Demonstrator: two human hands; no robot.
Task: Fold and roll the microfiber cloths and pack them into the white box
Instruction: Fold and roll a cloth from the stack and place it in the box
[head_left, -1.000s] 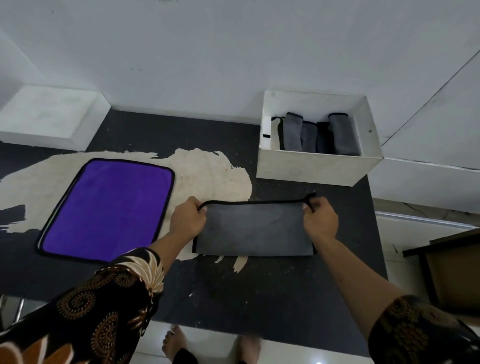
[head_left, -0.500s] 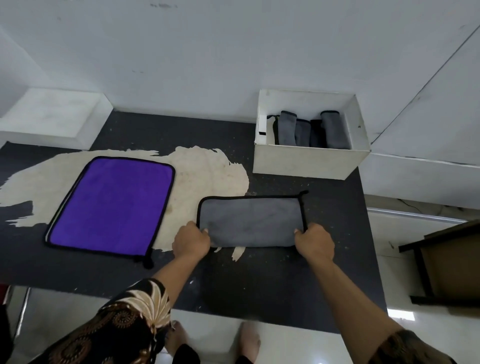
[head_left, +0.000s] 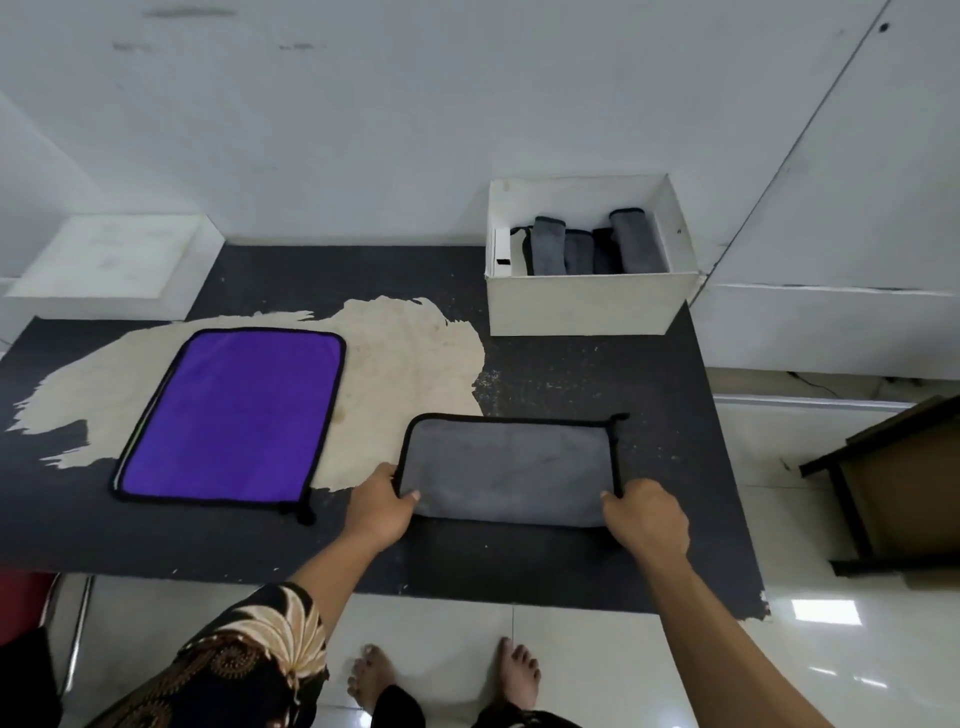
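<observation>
head view: a second before, we had both hands up at the far edge of the grey cloth (head_left: 511, 467), laying that edge down. half a second before, they had dropped to its near corners, and there we found them now. the cloth had stayed a flat, folded rectangle on the table (head_left: 519, 561), at about 12 o'clock from us. we judged the fold done and the next fold or the roll about to start from the near edge.

the left hand (head_left: 382, 506) held the near left corner, at 7 o'clock of the cloth, with the thumb on top and the fingers curled at the edge. the right hand (head_left: 647, 514) pinched the near right corner, at 5 o'clock of it. both grips were narrow and closed on fabric alone. we could not tell how far the fingers reached under.

the box (head_left: 587, 306) stood beyond the cloth at 1 o'clock, with several grey rolls (head_left: 582, 249) upright in it and room left at its left end. the purple cloth (head_left: 234, 415) lay flat and unfolded at 10 o'clock, well apart from both hands.
</observation>
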